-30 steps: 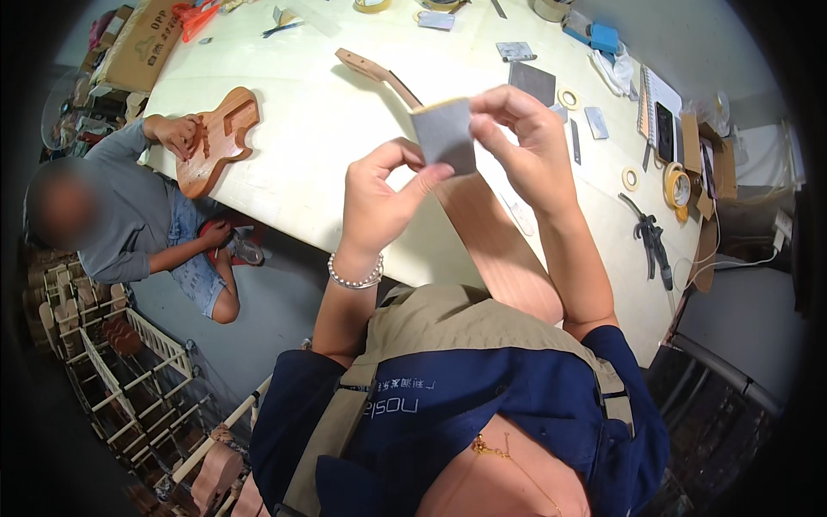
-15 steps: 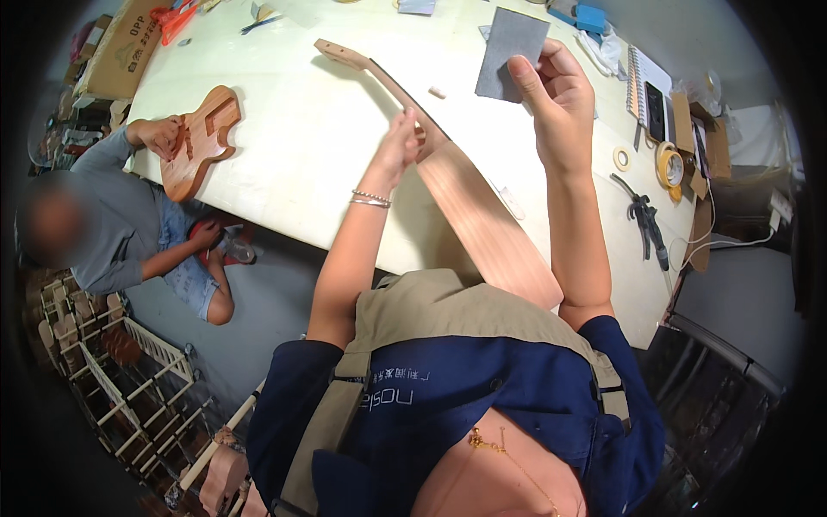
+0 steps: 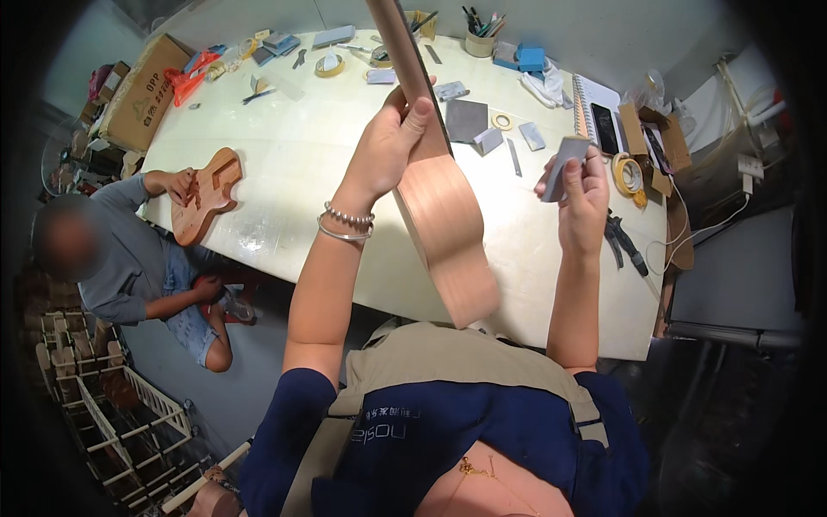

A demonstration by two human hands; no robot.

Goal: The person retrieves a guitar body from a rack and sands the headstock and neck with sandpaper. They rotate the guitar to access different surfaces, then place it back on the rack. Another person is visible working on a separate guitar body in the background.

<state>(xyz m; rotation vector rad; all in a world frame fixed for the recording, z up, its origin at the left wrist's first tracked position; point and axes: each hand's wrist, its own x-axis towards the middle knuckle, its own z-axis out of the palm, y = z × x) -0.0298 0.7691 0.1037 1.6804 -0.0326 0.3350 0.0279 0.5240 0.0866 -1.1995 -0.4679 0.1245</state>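
Observation:
An unfinished wooden ukulele (image 3: 442, 207) is held up on edge above the table, its curved side towards me and its neck pointing away, the head end cut off by the upper edge. My left hand (image 3: 388, 142) is closed around the neck where it meets the body. In my right hand (image 3: 582, 191) a small light-grey piece of sandpaper (image 3: 564, 166) is pinched between thumb and fingers; its far edge looks yellowish. That hand is to the right of the ukulele and apart from it. A dark grey sheet of sandpaper (image 3: 466, 121) lies flat beyond, beside a folded grey piece (image 3: 488, 141).
On the table (image 3: 284, 185) are tape rolls (image 3: 630, 175), a black clamp (image 3: 622, 241), a notebook with a phone (image 3: 606, 129) and a pen cup (image 3: 479, 45). At the left, a seated person holds a wooden guitar body (image 3: 207, 196). A rack (image 3: 121, 379) stands lower left.
The dark grey sheet has left my right hand and lies on the table; that hand now holds a smaller light-grey piece, lower down. My left hand has raised the ukulele and tipped it more upright.

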